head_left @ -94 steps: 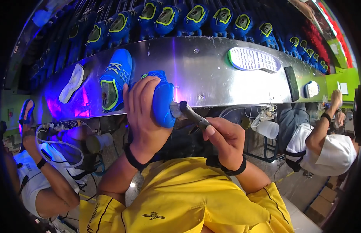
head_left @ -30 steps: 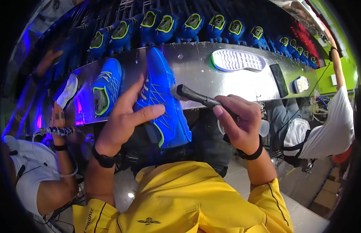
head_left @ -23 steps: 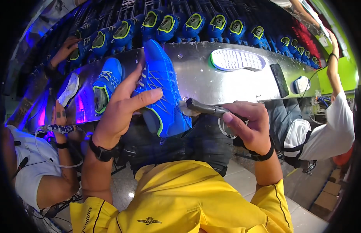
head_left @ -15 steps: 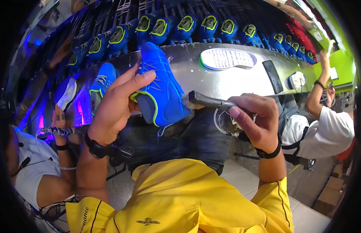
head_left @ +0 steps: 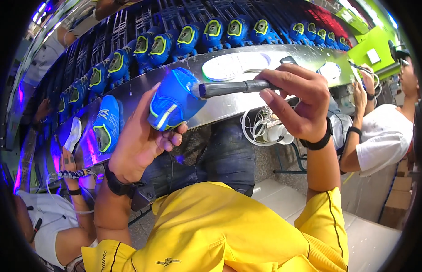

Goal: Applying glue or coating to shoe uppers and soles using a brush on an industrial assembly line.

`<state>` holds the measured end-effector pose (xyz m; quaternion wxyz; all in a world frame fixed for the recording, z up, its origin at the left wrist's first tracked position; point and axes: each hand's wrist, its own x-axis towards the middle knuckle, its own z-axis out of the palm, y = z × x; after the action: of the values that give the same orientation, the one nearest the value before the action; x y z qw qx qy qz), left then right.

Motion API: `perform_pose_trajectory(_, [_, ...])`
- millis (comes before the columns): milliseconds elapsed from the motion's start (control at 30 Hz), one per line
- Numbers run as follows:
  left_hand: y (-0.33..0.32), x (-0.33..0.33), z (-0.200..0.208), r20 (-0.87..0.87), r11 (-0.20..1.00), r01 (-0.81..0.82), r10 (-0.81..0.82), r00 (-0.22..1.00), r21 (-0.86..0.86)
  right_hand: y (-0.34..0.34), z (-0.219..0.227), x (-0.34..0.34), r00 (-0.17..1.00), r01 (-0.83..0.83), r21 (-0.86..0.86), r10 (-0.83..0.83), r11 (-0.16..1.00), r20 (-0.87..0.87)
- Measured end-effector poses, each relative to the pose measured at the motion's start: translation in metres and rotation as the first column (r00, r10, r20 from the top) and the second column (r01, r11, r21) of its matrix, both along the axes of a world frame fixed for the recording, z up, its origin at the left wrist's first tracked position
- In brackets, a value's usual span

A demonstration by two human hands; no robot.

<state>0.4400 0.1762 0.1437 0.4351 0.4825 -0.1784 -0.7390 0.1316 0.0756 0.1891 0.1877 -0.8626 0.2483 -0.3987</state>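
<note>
In my left hand is a blue shoe, held tilted over the bench edge with its heel toward me and a pale yellow stripe showing on the heel. The left fingers are curled around and beneath it. My right hand pinches a dark-handled brush between thumb and fingers. The brush's tip, at the left end, meets the shoe's lower side; its bristles are mostly hidden. Beyond the brush lies a white sole on the metal bench. Another blue shoe rests left of my left hand.
Several blue shoes with lime collars line a rack behind the bench. At the right sits a co-worker in a white shirt; another person's hand at the left is near a white sole. White cables hang below the bench.
The shoe has been turned from laces and side to its heel and underside. The brush has moved left and now touches it. The whole view has shifted, with bench items appearing further left.
</note>
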Motion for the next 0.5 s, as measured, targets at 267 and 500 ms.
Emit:
perform_pose_trajectory(267, [0.004,-0.007,-0.026,-0.421,0.993,0.05,0.0,0.907,0.107,-0.016,-0.025,-0.011,0.995,-0.019,0.134,0.005,0.991,0.103])
perform_pose_trajectory(500, [-0.002,-0.014,-0.048,-0.78,0.966,0.211,-0.015,0.626,0.152,-0.01,-0.059,-0.018,0.97,-0.108,0.315,0.03,0.943,0.24])
